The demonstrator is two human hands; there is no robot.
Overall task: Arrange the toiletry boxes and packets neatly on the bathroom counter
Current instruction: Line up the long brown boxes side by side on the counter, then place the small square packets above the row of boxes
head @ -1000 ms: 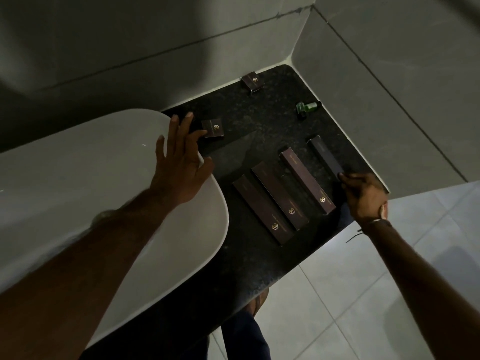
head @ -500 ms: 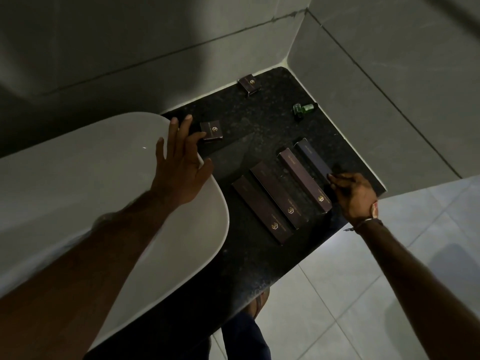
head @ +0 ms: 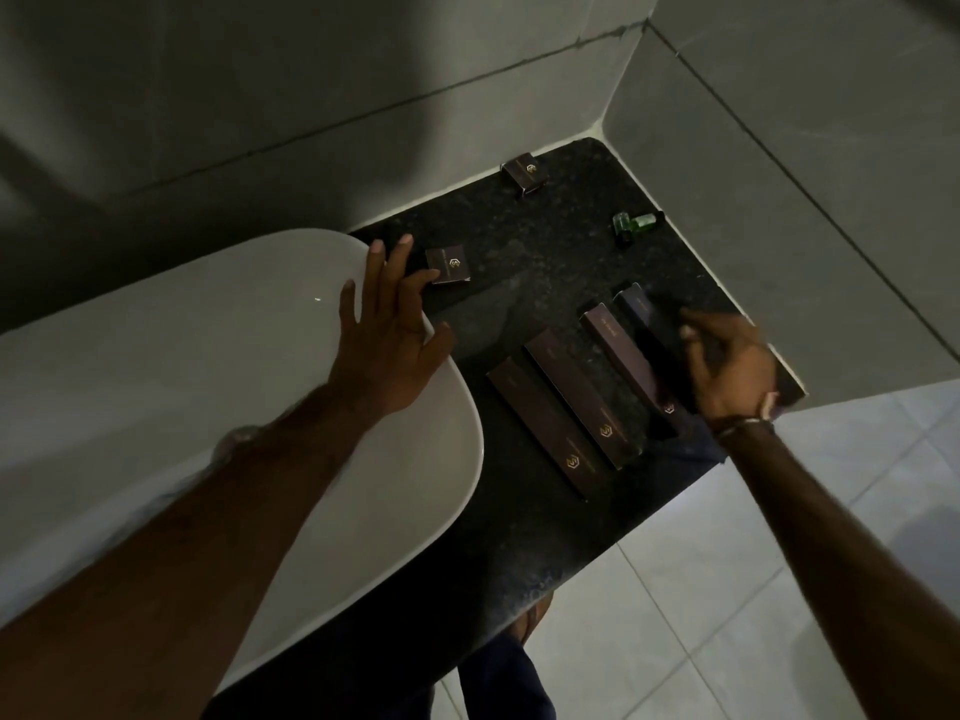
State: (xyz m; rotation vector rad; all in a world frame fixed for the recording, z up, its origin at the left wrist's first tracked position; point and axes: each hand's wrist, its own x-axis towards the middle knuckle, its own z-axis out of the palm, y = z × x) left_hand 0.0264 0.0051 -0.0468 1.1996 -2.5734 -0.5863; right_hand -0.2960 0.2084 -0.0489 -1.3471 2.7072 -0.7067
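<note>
From the head view, I am resting my left hand (head: 387, 337) spread wide on the basin (head: 208, 366) rim beside a small box (head: 449, 264), while my right hand (head: 727, 366) is gripping the rightmost long box (head: 636, 306) on the table (head: 545, 241).

Long boxes (head: 582, 402) right of basin (head: 156, 381)

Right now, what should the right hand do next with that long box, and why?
Probably slide the fourth long box under the right hand down level with the other three long boxes. Its far end sits further back than theirs, so the row looks uneven.
</note>
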